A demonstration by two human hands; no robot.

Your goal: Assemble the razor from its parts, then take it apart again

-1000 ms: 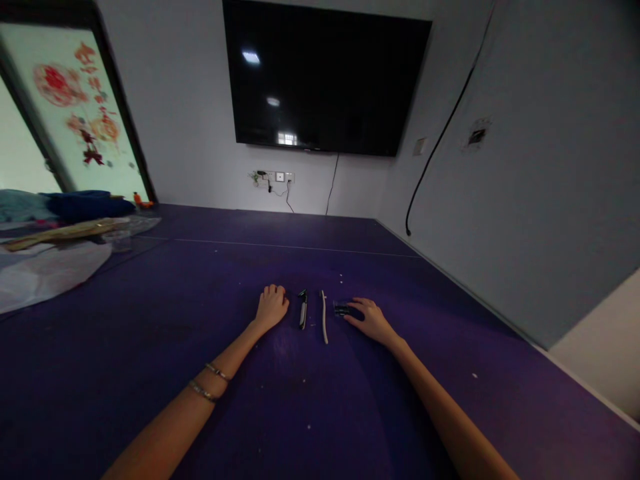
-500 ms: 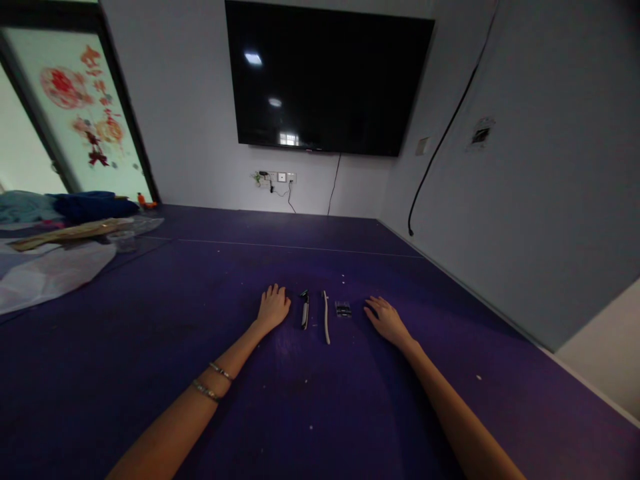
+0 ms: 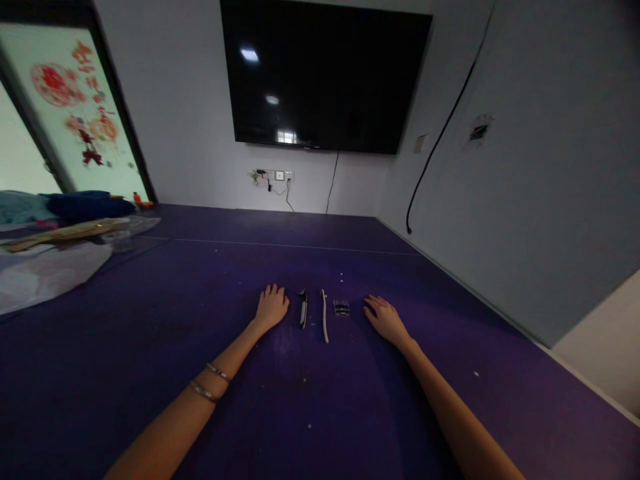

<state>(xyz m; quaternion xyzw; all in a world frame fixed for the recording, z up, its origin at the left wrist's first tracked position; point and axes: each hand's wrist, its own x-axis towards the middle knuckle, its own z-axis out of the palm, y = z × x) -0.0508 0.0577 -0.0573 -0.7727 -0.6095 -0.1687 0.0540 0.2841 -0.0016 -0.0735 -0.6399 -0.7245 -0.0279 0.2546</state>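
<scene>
Between my hands, three small things lie in a row on the purple surface (image 3: 290, 407). On the left is a black and grey razor (image 3: 303, 310), its head pointing away from me. In the middle lies a slim white toothbrush-like stick (image 3: 325, 319). To its right sits a small clear case with dark parts inside (image 3: 341, 308). My left hand (image 3: 271, 307) rests flat just left of the razor, fingers apart and holding nothing. Palm down, my right hand (image 3: 387, 319) lies to the right of the clear case, touching none of the things, its fingers stretched out.
At the far left are a white plastic bag (image 3: 60, 273), a dark blue cloth (image 3: 90, 205) and a flat tan item (image 3: 65, 233). A television (image 3: 325, 73) hangs on the back wall above several sockets. A black cable (image 3: 440, 137) runs down the right wall.
The whole view has shifted very slightly. Both hands and the three small things keep their places on the surface.
</scene>
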